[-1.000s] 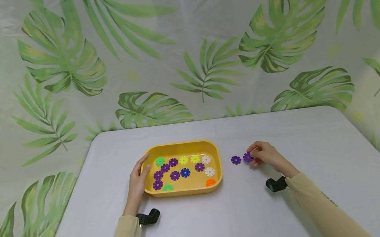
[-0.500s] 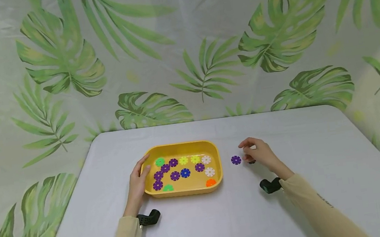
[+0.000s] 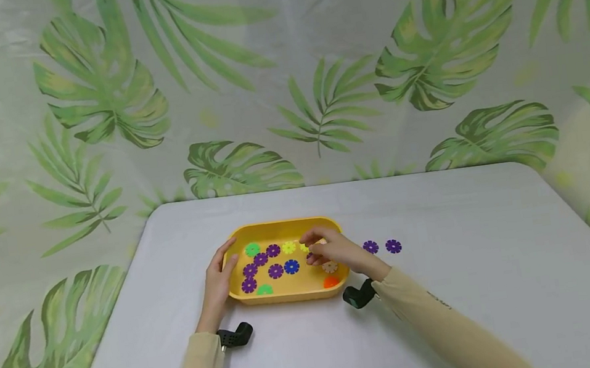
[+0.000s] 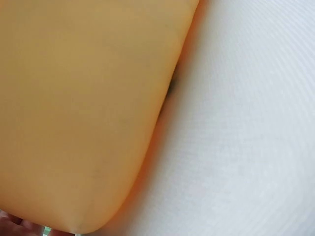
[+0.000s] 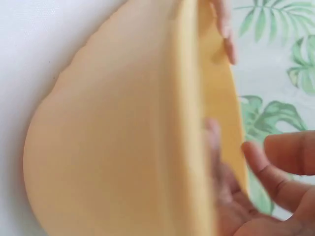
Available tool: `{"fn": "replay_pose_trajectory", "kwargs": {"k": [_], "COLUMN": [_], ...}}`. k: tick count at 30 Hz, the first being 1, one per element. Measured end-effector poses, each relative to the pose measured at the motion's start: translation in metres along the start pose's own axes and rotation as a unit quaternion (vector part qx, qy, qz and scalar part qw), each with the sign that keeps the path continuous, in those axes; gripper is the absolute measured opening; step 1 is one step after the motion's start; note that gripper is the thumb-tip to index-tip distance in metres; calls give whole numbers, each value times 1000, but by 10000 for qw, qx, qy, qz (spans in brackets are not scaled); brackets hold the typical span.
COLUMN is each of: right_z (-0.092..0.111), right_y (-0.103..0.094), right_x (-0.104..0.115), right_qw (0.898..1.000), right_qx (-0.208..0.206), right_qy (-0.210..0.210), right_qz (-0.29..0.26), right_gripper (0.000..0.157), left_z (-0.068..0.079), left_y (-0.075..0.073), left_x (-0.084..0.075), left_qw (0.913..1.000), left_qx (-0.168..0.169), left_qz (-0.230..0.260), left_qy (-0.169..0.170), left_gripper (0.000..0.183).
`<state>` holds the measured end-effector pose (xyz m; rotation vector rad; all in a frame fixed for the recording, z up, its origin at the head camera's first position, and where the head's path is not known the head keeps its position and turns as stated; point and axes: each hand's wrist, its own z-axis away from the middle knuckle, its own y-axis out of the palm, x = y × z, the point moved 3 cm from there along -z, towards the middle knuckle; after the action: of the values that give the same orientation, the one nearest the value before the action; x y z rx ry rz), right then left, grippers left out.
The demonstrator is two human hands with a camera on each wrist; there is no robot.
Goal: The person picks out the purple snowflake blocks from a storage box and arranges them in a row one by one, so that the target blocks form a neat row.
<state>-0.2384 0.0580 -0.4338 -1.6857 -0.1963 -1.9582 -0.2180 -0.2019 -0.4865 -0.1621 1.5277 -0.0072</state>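
Observation:
A yellow tray (image 3: 290, 297) holds several notched plastic discs, among them a blue disc (image 3: 291, 266), an orange disc (image 3: 331, 282) and several purple ones. My left hand (image 3: 218, 288) grips the tray's left end, thumb over the rim. Above the tray's right part is my right hand (image 3: 339, 250), fingers loosely bent; it covers some yellow, purple and white discs. The right wrist view shows its fingers (image 5: 290, 191) apart, with nothing seen between them. The left wrist view has mostly the tray's outer wall (image 4: 83, 108).
Two purple snowflake-like discs, one nearer the tray (image 3: 370, 247) and one farther right (image 3: 393, 246), lie on the white-covered table (image 3: 481, 234). A leaf-patterned cloth (image 3: 238, 92) hangs behind the table's far edge.
My right hand has let go of the right purple disc, which now lies beside the other one, and has moved left over the tray. My left hand keeps its grip on the tray.

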Motion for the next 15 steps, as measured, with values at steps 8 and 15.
{"fn": "replay_pose_trajectory", "kwargs": {"k": [8, 15], "right_z": [-13, -18], "right_y": [13, 21], "right_x": [-10, -17], "right_qw": [9908, 9853], "right_qx": [-380, -353], "right_qy": [847, 854], "right_qz": [987, 1437], "right_gripper": [24, 19], "left_z": [2, 14], "left_y": [0, 2], "left_x": [-4, -27], "left_qw": [10000, 9999], "left_qx": [34, 85], "left_qz": [-66, -90], "left_qy": [64, -2], "left_gripper": [41, 43]}}
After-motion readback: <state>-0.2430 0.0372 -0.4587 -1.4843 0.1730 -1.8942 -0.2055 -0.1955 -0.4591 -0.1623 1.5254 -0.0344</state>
